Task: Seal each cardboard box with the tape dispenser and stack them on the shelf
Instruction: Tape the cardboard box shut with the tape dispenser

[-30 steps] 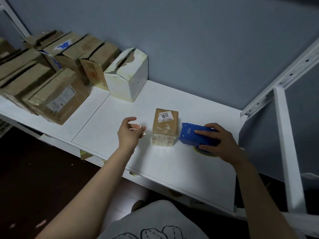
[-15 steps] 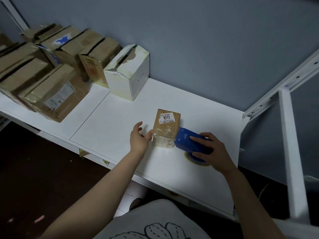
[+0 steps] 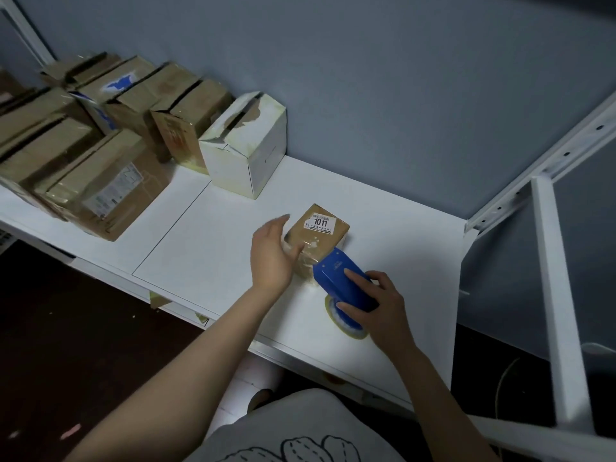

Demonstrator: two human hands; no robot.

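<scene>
The right hand (image 3: 383, 305) has its grip curled round the blue tape dispenser (image 3: 340, 278), whose nose touches the small cardboard box (image 3: 320, 235) at centre frame on the shelf (image 3: 200, 255). The left hand (image 3: 271, 255), fingers straight, braces the box's left side. It should press firmly, since this light box would probably slide under the tape's pull.

My head view is dim and cool-toned, and the light source sits out of frame. The white shelf (image 3: 206, 248) is the brightest surface, with a faint glossy patch just beside the tape dispenser (image 3: 343, 281). The floor (image 3: 66, 345) at 8 o'clock is nearly black. Shadows are soft; the small box (image 3: 320, 235) throws a weak one toward 3 o'clock. The left hand (image 3: 271, 258) is slightly blurred. The brown boxes (image 3: 100, 181) at 10 o'clock look soft and grainy, and the frame upright (image 3: 553, 295) at 3 o'clock leans with wide-angle distortion.
</scene>
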